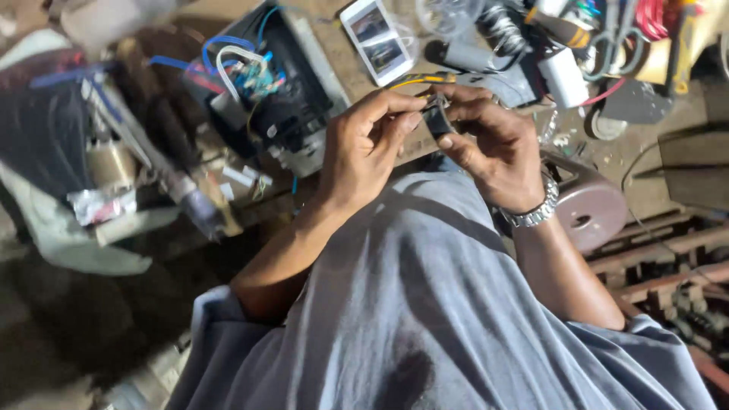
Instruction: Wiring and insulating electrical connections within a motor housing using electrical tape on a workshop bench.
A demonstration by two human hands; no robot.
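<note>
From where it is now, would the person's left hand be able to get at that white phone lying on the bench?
Probably yes. The white phone lies just beyond the left hand with nothing between them. But that hand is pinching the small black part together with the right hand, so it would have to let go first.

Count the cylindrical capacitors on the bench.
2: a grey capacitor lying above the hands, a white capacitor to its right. Clutter may hide others.

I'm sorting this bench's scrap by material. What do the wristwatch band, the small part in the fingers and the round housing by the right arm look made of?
The wristwatch band looks like polished metal: silvery links with bright glints. The small black part pinched by the left hand and right hand seems matte plastic or rubber; blur leaves it open. The round housing looks like dull painted or cast metal.
</note>
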